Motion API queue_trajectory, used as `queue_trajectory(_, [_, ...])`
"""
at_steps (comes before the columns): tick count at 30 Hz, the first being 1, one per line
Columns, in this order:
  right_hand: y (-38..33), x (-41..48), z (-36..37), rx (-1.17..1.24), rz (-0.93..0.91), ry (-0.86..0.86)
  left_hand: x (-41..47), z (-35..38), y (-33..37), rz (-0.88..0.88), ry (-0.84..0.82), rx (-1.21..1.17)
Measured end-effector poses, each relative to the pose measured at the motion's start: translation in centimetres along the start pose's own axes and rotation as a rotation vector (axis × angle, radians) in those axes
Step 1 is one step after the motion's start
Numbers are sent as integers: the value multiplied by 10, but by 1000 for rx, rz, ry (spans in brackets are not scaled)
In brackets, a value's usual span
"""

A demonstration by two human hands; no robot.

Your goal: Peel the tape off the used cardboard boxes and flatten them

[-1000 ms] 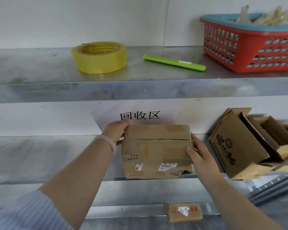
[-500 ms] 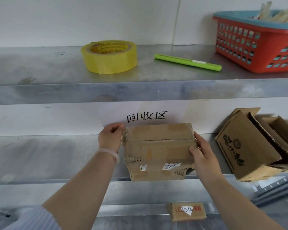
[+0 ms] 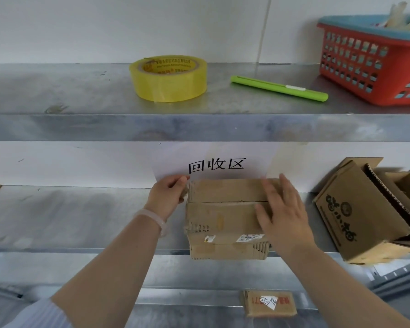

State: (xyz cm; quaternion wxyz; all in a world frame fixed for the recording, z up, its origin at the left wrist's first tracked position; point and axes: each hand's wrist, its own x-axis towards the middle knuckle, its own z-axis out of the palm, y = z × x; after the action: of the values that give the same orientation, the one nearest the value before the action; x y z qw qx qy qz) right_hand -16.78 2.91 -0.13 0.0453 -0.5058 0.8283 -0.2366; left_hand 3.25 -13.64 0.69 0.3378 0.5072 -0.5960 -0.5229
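Head view: the cardboard box point(image 3: 225, 216) sits on the middle shelf point(image 3: 81, 221), its near edge hanging a little over the shelf's front lip. Its long axis runs left to right, and so does the taped centre seam point(image 3: 223, 201) on top.

The left hand point(image 3: 168, 197) is at the box's far-left corner, right at the end of that seam. Its fingers point(image 3: 179, 185) are curled tight against the corner (whether they pinch a tape end or only cardboard I cannot tell).

The right hand point(image 3: 282, 209) lies flat over the right part of the top, with straight, spread fingers point(image 3: 270, 192) pressing down and gripping nothing.

The seam therefore leads rightward from the left fingers and passes under the right palm. A peel would likely run along that axis, with the left hand nearer the start and the right hand steadying the box.
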Motion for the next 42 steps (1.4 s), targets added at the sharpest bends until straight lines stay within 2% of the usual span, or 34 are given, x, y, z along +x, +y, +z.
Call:
queue_trajectory(2, [-8, 5, 5, -157, -184, -17, -1, -4, 0, 32, -52, 62])
queue_trajectory(5, [-21, 8, 15, -260, -324, -119, -1, -10, 3, 88, -70, 237])
queue_trajectory(11, [-30, 18, 12, -337, -304, -175, -8, -12, 10, 259, 58, 546])
queue_trajectory(19, [-30, 29, 18, -338, -294, -202, -19, -28, -6, 390, 94, 559])
queue_trajectory(21, [-29, 31, 19, -329, -292, -200, -26, -32, -9, 421, 88, 533])
queue_trajectory(24, [-29, 33, 21, -339, -293, -196, -35, -33, -12, 380, 119, 372])
queue_trajectory(29, [-29, 32, 23, -305, -300, -191, -41, -24, -21, 154, 119, -42])
queue_trajectory(34, [-28, 34, 26, -309, -283, -181, -36, -19, -8, -21, 17, -453])
queue_trajectory(37, [-28, 37, 28, -299, -264, -194, -24, -19, -7, -41, -48, -426])
queue_trajectory(42, [-23, 40, 38, -309, -223, -259, -3, -22, -8, -18, -198, -199])
